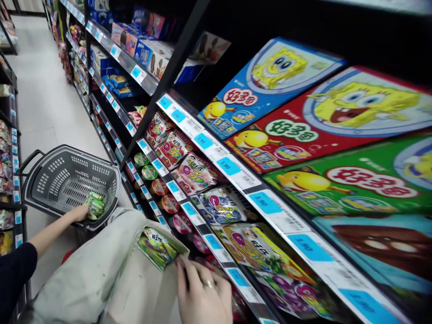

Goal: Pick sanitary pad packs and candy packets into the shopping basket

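My left hand (80, 213) is closed around a small green packet (95, 204) at the near rim of a grey plastic shopping basket (57, 164), the packet being inside the basket. At the lower middle, my right hand (204, 292), with a ring on one finger, has its thumb and fingertips pressed together at the lower right corner of a green gummy candy packet (157, 247). This packet lies against a pale open container (138, 283), whether a box or a bag I cannot tell. Pale grey cloth (81, 265) lies between my two arms.
To the right, a lower shelf holds gummy packets (224, 204) and round cups (168, 203). Above them are large cartoon snack boxes (293, 121) behind a price-label rail (229, 166). Another stocked shelf (8, 157) stands left, along a tiled aisle (40, 94).
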Demonstrator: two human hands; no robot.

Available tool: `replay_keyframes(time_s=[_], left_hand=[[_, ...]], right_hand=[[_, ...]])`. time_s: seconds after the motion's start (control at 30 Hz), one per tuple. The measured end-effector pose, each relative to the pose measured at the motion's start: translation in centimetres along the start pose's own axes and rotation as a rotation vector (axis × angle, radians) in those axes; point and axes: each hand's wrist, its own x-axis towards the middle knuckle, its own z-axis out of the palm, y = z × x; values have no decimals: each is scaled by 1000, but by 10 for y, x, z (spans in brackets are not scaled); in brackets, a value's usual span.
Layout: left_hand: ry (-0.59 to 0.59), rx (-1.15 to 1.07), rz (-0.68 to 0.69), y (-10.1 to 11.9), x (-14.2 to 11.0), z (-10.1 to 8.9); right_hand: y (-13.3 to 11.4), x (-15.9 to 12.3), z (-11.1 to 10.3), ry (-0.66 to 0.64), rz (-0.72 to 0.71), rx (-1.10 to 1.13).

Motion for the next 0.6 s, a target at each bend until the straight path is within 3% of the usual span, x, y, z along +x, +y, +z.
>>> replay_keyframes(time_s=[0.13, 0.27, 0.43, 0.6], left_hand=[[12, 77, -19, 12, -9, 3], [84, 66, -10, 34, -23, -6], [262, -76, 106, 76, -78, -22], [346, -425, 345, 122, -170, -18]], right_hand=[[-15, 17, 2, 84, -67, -412], [-22, 19, 11, 18, -160, -447], [-25, 21, 19, -93, -133, -302], [-5, 22, -9, -110, -172, 200]])
